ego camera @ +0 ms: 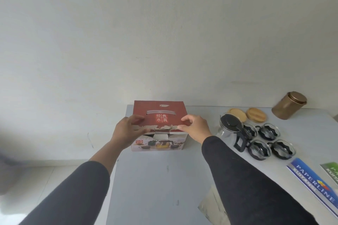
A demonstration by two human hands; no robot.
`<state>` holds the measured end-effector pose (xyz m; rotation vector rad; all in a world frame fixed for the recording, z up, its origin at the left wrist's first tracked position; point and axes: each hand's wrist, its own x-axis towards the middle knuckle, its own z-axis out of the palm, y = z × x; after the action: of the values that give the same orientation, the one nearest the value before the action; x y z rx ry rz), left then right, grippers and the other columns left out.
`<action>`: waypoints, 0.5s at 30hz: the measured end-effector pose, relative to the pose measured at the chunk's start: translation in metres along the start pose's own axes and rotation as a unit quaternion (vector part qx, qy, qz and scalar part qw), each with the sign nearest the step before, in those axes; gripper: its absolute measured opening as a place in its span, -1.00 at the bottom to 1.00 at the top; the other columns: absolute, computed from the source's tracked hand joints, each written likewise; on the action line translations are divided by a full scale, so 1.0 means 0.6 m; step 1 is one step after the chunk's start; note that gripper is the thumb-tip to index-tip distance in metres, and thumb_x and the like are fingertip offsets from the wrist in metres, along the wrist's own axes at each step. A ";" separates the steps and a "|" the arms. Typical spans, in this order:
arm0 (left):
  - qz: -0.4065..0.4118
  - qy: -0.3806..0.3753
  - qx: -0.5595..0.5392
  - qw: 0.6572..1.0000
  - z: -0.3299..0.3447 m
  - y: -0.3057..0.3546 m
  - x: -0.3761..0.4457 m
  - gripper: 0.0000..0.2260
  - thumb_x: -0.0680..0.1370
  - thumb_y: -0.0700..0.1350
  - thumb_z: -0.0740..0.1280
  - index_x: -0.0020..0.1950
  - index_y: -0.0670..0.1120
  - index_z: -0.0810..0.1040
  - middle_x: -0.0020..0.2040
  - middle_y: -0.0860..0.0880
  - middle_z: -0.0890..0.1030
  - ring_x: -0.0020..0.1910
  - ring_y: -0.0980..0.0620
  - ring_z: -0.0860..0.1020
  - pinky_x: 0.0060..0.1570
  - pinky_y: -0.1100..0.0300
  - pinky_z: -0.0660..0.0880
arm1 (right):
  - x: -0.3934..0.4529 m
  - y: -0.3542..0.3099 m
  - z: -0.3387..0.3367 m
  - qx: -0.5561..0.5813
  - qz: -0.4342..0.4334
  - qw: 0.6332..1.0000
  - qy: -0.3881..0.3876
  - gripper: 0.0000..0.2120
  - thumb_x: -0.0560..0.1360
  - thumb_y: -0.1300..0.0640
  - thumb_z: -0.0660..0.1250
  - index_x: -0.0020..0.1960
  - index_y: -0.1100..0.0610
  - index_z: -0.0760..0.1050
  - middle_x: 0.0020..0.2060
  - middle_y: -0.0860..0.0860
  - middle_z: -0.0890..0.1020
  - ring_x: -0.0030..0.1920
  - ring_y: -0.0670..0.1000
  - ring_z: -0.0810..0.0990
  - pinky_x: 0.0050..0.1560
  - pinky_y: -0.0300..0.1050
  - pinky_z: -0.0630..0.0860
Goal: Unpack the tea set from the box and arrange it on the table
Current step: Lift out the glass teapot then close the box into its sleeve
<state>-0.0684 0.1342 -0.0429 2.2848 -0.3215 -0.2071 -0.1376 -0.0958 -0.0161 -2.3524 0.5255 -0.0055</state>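
Both hands (128, 129) (196, 127) pinched on the box (159, 115) lid's torn front edge; best pressed down evenly, box kept steady.

White table (157, 179) with a tea set laid out

Right of the red box (159, 128): teapot (230, 129), four glass cups (270, 142), two wooden coasters (247, 114), copper tin (289, 105), receipt books (314, 182).
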 end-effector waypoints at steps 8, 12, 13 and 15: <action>0.016 0.004 0.022 1.000 0.007 -0.009 -0.004 -0.59 0.47 0.08 0.40 0.30 0.11 0.45 -0.02 0.01 0.42 -0.05 0.04 0.43 -0.01 0.22 0.36 | -0.007 -0.001 0.006 -0.030 -0.008 0.999 0.006 -0.67 0.40 0.11 0.48 0.15 0.05 0.54 0.13 0.07 0.54 0.15 0.07 0.47 0.17 -0.16 0.36; 0.042 -0.006 0.057 0.997 0.011 -0.017 -0.001 -0.60 0.51 0.05 0.35 0.34 0.09 0.41 -0.01 0.00 0.40 -0.08 0.01 0.44 -0.02 0.20 0.37 | -0.010 -0.001 0.010 -0.050 -0.013 0.999 0.017 -0.68 0.44 0.23 0.42 0.18 0.06 0.52 0.13 0.10 0.48 0.03 0.01 0.41 0.11 -0.26 0.29; 0.047 -0.008 0.066 0.997 0.011 -0.019 0.000 -0.60 0.52 0.05 0.34 0.34 0.10 0.41 -0.01 -0.01 0.40 -0.08 0.01 0.44 -0.03 0.20 0.37 | -0.010 -0.001 0.011 -0.054 -0.015 0.998 0.019 -0.68 0.45 0.24 0.42 0.18 0.07 0.52 0.13 0.10 0.47 0.01 -0.01 0.39 0.10 -0.28 0.28; 0.057 -0.010 0.086 0.995 0.010 -0.022 0.003 -0.61 0.52 0.06 0.34 0.34 0.10 0.41 -0.01 -0.02 0.42 -0.08 -0.01 0.45 -0.05 0.20 0.36 | -0.009 -0.001 0.013 -0.064 -0.017 0.998 0.019 -0.69 0.45 0.25 0.41 0.17 0.07 0.52 0.14 0.10 0.47 0.00 -0.03 0.37 0.07 -0.29 0.26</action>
<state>-0.0664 0.1380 -0.0569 2.4260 -0.4972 -0.1492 -0.1413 -0.0885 -0.0206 -2.4906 0.5183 -0.0323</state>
